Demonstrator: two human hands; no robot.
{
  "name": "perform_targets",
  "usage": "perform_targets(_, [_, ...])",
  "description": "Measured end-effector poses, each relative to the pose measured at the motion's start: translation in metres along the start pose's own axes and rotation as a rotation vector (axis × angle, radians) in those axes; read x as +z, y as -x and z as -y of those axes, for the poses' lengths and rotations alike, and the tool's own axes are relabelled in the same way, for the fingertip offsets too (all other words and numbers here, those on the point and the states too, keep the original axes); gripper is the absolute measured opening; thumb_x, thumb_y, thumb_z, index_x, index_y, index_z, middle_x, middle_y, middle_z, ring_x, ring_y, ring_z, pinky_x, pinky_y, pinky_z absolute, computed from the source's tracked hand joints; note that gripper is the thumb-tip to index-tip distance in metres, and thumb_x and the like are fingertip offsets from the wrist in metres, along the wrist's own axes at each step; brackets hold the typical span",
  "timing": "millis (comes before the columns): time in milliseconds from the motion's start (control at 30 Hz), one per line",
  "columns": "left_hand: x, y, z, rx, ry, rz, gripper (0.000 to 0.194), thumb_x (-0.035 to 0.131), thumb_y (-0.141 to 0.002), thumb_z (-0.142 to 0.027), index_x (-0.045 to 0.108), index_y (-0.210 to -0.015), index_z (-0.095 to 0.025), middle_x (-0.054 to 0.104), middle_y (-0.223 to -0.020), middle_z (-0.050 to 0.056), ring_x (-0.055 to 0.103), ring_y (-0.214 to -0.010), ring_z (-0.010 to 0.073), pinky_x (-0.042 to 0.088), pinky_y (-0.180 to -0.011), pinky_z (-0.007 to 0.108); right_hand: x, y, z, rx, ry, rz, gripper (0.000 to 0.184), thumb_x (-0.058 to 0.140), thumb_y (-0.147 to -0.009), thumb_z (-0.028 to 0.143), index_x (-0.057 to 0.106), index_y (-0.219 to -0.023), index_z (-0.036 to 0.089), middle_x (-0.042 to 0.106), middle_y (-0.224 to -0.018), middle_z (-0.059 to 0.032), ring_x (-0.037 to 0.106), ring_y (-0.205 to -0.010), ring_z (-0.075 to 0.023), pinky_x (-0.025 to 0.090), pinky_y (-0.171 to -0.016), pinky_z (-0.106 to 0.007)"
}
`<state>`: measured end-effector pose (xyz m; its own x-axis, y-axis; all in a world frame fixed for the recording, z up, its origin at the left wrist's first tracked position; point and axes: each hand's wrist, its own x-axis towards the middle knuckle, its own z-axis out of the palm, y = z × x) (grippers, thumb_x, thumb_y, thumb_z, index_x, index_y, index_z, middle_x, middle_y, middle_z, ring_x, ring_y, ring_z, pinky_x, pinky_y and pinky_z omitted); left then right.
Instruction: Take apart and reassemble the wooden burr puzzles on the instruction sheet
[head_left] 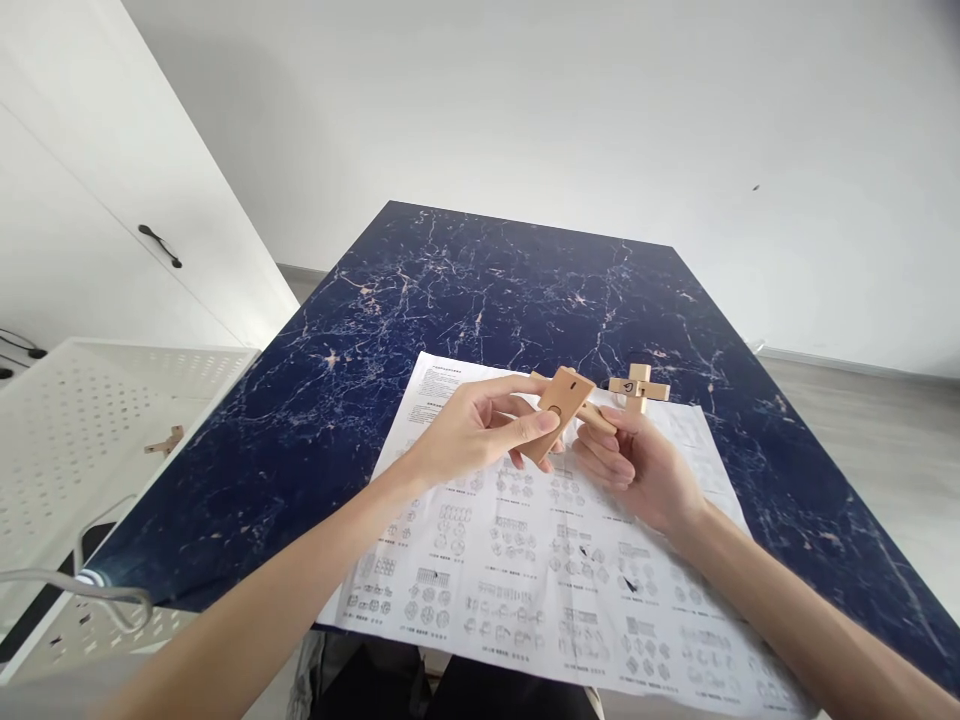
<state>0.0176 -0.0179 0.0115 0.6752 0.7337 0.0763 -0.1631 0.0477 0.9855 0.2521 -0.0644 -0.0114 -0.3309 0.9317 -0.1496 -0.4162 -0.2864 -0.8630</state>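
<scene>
One small wooden piece [166,441] lies on the white perforated surface [45,425] at the far left, beside the blue marbled table [480,290]. Over the printed sheet [510,600] spread on that table, the left hand [480,430] pinches the flat wooden block [559,410] between thumb and fingers, holding it tilted. Just right of it, the right hand [637,465] grips the wooden bar [598,418], which runs behind the block; whether they are joined cannot be told. Farther right, the cross-shaped wooden piece [639,388] sits by the sheet's far edge.
</scene>
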Motion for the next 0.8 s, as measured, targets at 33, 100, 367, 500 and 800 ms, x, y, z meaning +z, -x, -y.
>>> perform_targets(33, [0.0, 0.0, 0.0, -0.006, 0.001, 0.0, 0.048, 0.079, -0.099, -0.048, 0.073, -0.137, -0.02, 0.083, -0.094, 0.008, 0.081, -0.075, 0.0195, 0.058, -0.059, 0.024, 0.0, 0.0, 0.0, -0.001, 0.003, -0.003, 0.042, 0.062, -0.103, 0.042, 0.054, -0.067, 0.023, 0.03, -0.049, 0.0077, 0.018, -0.047, -0.0109, 0.026, -0.048, -0.026])
perform_targets(100, [0.0, 0.001, 0.0, -0.015, 0.002, 0.001, 0.051, 0.079, -0.098, -0.05, 0.073, -0.139, -0.02, 0.084, -0.096, 0.009, 0.082, -0.075, 0.0203, 0.057, -0.056, 0.024, 0.001, 0.001, -0.001, 0.001, 0.01, -0.008, 0.042, 0.063, -0.102, 0.043, 0.054, -0.067, 0.023, 0.029, -0.049, 0.008, 0.017, -0.047, -0.0111, 0.026, -0.047, -0.026])
perform_targets(367, [-0.001, 0.002, 0.0, 0.027, 0.029, 0.014, 0.047, 0.076, -0.1, -0.045, 0.073, -0.139, -0.019, 0.083, -0.093, 0.008, 0.081, -0.074, 0.0198, 0.062, -0.064, 0.028, 0.002, 0.001, -0.002, -0.068, -0.004, -0.144, 0.042, 0.066, -0.102, 0.04, 0.055, -0.065, 0.023, 0.031, -0.049, 0.0067, 0.017, -0.049, -0.0123, 0.029, -0.049, -0.026])
perform_targets(500, [-0.004, 0.001, -0.002, 0.064, 0.003, -0.099, 0.045, 0.074, -0.101, -0.048, 0.071, -0.137, -0.02, 0.082, -0.091, 0.007, 0.079, -0.07, 0.019, 0.059, -0.061, 0.028, -0.003, -0.002, 0.002, -0.058, -0.073, -0.181, 0.04, 0.069, -0.099, 0.038, 0.055, -0.064, 0.022, 0.029, -0.051, 0.0071, 0.013, -0.05, -0.012, 0.024, -0.046, -0.026])
perform_targets(800, [-0.015, -0.004, 0.005, 0.123, -0.244, -0.528, 0.028, 0.058, -0.11, -0.042, 0.069, -0.12, -0.019, 0.076, -0.101, 0.006, 0.07, -0.077, 0.0151, 0.053, -0.073, 0.03, -0.006, -0.003, 0.001, -0.044, -0.077, -0.17, 0.038, 0.068, -0.099, 0.036, 0.055, -0.066, 0.022, 0.027, -0.053, 0.0071, 0.013, -0.051, -0.0121, 0.022, -0.047, -0.026])
